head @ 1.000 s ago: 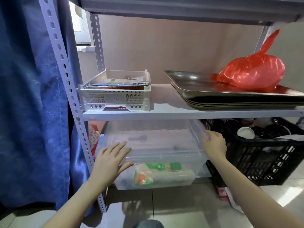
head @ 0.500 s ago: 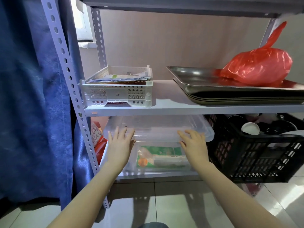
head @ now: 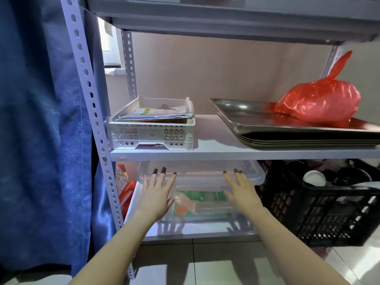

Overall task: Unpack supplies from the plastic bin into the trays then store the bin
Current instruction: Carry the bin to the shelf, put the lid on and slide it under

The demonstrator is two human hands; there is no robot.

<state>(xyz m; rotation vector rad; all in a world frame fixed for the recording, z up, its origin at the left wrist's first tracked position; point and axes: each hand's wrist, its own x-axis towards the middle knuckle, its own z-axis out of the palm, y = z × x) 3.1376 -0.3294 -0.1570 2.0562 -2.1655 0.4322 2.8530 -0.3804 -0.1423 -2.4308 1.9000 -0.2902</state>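
Note:
The clear plastic bin (head: 255,177) sits on the bottom shelf under the white middle shelf board. A green and orange packet (head: 197,202) shows through its front wall. My left hand (head: 156,196) lies flat against the bin's front left, fingers straight and spread. My right hand (head: 242,194) lies flat against the front right in the same way. On the middle shelf stand a white perforated tray (head: 152,134) holding papers and a stack of steel trays (head: 298,132).
A red plastic bag (head: 320,101) rests on the steel trays. A black crate (head: 329,210) with cups stands right of the bin. Red packaging (head: 125,192) is wedged left of it. A blue curtain (head: 41,130) hangs beside the perforated shelf post (head: 92,112).
The bin has slid back under the middle shelf onto the bottom shelf. Both hands moved from its sides to its front face and followed it in.

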